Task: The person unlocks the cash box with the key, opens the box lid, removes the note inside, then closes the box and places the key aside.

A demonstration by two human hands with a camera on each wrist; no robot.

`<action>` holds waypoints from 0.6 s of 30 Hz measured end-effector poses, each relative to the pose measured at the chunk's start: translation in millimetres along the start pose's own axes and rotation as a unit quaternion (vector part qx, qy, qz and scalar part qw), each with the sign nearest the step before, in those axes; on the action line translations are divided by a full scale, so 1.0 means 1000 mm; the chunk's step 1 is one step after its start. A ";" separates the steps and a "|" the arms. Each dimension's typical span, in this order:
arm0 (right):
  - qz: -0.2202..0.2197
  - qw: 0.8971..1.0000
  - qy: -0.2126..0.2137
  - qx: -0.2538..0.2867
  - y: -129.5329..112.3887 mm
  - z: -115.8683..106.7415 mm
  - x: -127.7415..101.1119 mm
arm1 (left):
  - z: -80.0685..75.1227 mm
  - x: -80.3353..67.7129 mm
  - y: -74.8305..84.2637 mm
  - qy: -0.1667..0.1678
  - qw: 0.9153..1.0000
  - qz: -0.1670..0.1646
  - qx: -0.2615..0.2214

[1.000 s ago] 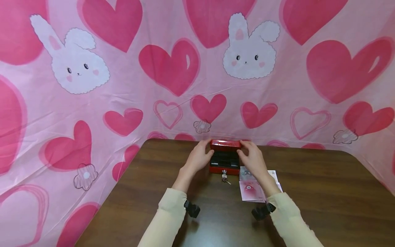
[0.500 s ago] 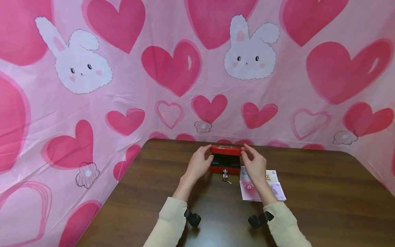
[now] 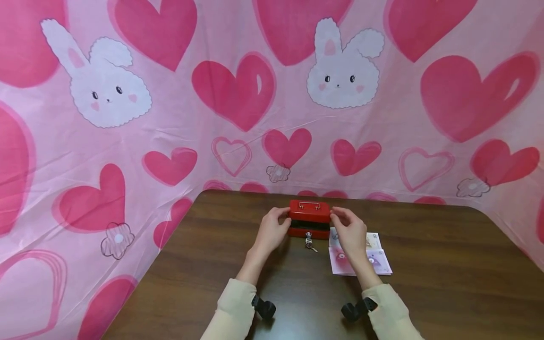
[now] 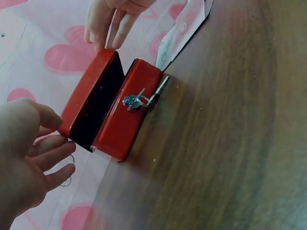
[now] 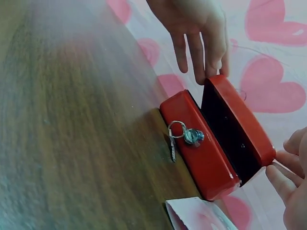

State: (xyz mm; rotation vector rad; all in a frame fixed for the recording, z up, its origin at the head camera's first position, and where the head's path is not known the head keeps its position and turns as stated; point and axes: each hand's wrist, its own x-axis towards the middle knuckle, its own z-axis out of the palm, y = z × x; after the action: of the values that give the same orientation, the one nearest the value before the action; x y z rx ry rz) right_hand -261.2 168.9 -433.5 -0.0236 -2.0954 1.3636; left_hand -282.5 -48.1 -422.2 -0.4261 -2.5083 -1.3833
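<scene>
A small red cash box (image 3: pixel 310 210) sits on the brown table (image 3: pixel 433 278), its lid lowered to a narrow gap over the black inside. A key (image 3: pixel 309 240) sits in the front lock with a second key hanging from its ring. My left hand (image 3: pixel 274 226) touches the lid's left end with relaxed fingers. My right hand (image 3: pixel 350 229) touches the right end the same way. The left wrist view shows the box (image 4: pixel 120 115) ajar, the key (image 4: pixel 136 99), and my left fingers (image 4: pixel 53 151) at the lid's near end. The right wrist view shows the box (image 5: pixel 206 143) and my right fingertips (image 5: pixel 283 179) beside it.
Several banknotes (image 3: pixel 376 259) lie flat on the table just right of the box, partly under my right forearm. A pink cloth with hearts and bunnies (image 3: pixel 238 94) hangs behind and around the table. Black wrist cameras (image 3: pixel 264 308) sit on both cream sleeves.
The lid has come down from nearly upright to almost shut. Both hands followed it down at its two ends.
</scene>
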 end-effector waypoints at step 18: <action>0.046 0.996 -0.072 -0.032 0.003 -0.005 -0.006 | 0.007 -0.007 -0.009 -0.042 0.998 0.011 0.055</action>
State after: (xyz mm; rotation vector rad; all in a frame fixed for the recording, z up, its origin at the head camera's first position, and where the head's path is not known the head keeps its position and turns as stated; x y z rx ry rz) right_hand -254.6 171.9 -438.1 -0.0506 -2.2835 1.3891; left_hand -279.6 -47.5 -435.5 -0.4987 -2.6235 -1.2365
